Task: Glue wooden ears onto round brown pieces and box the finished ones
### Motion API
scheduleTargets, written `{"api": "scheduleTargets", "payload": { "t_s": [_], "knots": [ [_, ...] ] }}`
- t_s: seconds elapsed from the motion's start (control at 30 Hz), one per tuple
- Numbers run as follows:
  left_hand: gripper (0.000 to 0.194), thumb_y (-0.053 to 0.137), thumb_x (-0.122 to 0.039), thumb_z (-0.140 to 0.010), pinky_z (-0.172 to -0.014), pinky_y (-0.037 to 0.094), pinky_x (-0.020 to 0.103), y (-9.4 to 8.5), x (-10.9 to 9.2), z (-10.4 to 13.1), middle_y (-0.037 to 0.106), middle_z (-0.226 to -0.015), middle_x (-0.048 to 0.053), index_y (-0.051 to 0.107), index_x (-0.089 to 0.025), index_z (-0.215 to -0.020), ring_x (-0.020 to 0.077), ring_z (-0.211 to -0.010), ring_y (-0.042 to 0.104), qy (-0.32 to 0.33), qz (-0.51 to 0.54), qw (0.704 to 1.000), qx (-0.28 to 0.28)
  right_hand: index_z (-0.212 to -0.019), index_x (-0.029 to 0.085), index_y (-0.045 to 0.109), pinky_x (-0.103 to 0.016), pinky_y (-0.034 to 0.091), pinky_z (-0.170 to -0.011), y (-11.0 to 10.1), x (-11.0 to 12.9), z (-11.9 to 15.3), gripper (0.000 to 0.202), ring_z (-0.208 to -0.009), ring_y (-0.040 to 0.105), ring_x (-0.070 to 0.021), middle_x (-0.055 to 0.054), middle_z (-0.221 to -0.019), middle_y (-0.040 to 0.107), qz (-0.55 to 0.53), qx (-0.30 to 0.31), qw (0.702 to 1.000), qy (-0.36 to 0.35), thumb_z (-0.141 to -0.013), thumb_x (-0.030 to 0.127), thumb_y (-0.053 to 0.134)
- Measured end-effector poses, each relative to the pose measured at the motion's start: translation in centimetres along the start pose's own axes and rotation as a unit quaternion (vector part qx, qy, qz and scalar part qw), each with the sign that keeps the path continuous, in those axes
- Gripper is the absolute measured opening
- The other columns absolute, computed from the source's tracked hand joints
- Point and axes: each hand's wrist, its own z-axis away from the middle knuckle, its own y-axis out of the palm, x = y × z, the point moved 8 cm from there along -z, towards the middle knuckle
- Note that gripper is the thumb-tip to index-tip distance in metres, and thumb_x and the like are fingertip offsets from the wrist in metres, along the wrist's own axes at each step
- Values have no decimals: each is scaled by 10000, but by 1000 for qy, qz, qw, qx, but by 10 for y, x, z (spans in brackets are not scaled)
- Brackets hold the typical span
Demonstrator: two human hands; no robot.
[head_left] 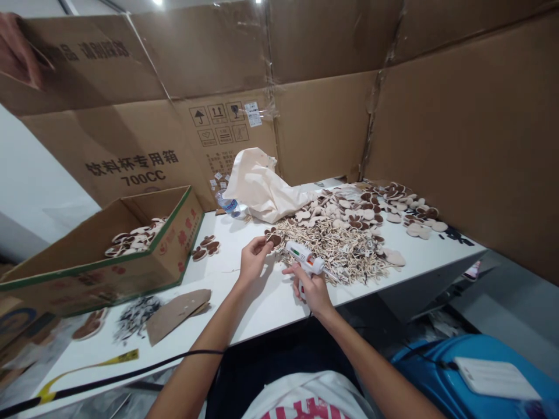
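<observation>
My left hand (254, 256) pinches a small brown felt piece with a pale edge (274, 238) over the white table. In my right hand (311, 285) is a white hot glue gun (303, 256), its nozzle end close beside the felt piece. Directly behind and to the right spreads a heap of short cream cords (345, 247). Beyond it lies a pile of cream and brown felt cutouts (340, 209). A few finished-looking brown felt pieces (206, 247) rest on the table to the left of my left hand.
An open cardboard box (174, 235) at left contains felt pieces. Behind the cords are a cream plastic bag (262, 186) and a bottle (227, 203). Tall cardboard (323, 122) walls the back. A black cable (174, 358) crosses the front left; a blue stool (476, 366) stands right. Another hand (20, 49) appears top left.
</observation>
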Motion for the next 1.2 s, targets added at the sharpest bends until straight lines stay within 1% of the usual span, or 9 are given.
{"api": "scheduleTargets", "payload": {
  "t_s": [0.17, 0.3, 0.47, 0.6, 0.73, 0.83, 1.07, 1.2],
  "knots": [
    [368, 877, -450, -764, -846, 604, 372, -1, 0, 0, 800, -971, 81, 784, -172, -987, 234, -895, 742, 2, 1, 1000, -6, -817, 178, 675, -222, 323, -349, 2, 1, -1, 495, -368, 459, -78, -37, -739, 736, 9, 1, 1000, -12, -896, 666, 705],
    [355, 878, -443, -763, -832, 603, 367, 0, 1, 0, 793, -948, 69, 780, -177, -976, 228, -882, 734, 3, 0, 1000, -4, -780, 190, 671, -222, 297, -341, 2, -2, -1, 508, -356, 450, -85, -7, -641, 684, 45, 1, 999, -5, -920, 678, 676],
    [345, 879, -434, -760, -826, 604, 363, 3, -2, 0, 794, -941, 63, 783, -185, -978, 216, -849, 729, 11, 10, 1000, 8, -710, 202, 660, -231, 308, -349, 1, -2, -1, 505, -347, 440, -92, 5, -567, 642, 55, -10, 998, 1, -928, 657, 651],
    [337, 877, -434, -768, -839, 607, 368, 6, -5, 2, 792, -926, 60, 778, -185, -974, 219, -847, 735, 14, 9, 1000, 17, -626, 213, 628, -233, 312, -362, 1, -1, 0, 536, -329, 405, -94, 34, -444, 527, 70, -10, 997, 6, -937, 649, 624],
    [343, 878, -438, -771, -839, 607, 368, 7, -6, 2, 791, -927, 60, 774, -184, -975, 218, -839, 735, 16, 11, 1000, 19, -601, 211, 623, -233, 311, -362, 0, -2, -1, 541, -335, 424, -100, 21, -446, 536, 67, -13, 998, 14, -922, 645, 625],
    [343, 882, -437, -769, -845, 609, 372, 7, -6, 2, 791, -930, 59, 770, -186, -974, 219, -841, 736, 16, 17, 1000, 19, -582, 209, 624, -229, 302, -363, 0, -5, -1, 556, -324, 402, -101, 26, -392, 485, 71, -11, 997, 26, -927, 645, 613],
    [372, 893, -448, -749, -865, 611, 387, 8, -5, 3, 799, -948, 67, 766, -185, -980, 228, -861, 743, 9, 26, 999, 23, -559, 208, 619, -228, 317, -364, 0, -3, -1, 560, -327, 426, -103, 9, -407, 520, 64, -6, 997, 31, -917, 639, 627],
    [358, 883, -443, -767, -876, 607, 385, 9, -8, 4, 801, -965, 71, 771, -185, -989, 228, -874, 743, 14, 23, 999, 25, -553, 211, 617, -225, 315, -359, 0, -5, -1, 557, -338, 446, -112, 4, -404, 520, 66, -6, 997, 37, -911, 638, 632]
  ]
}}
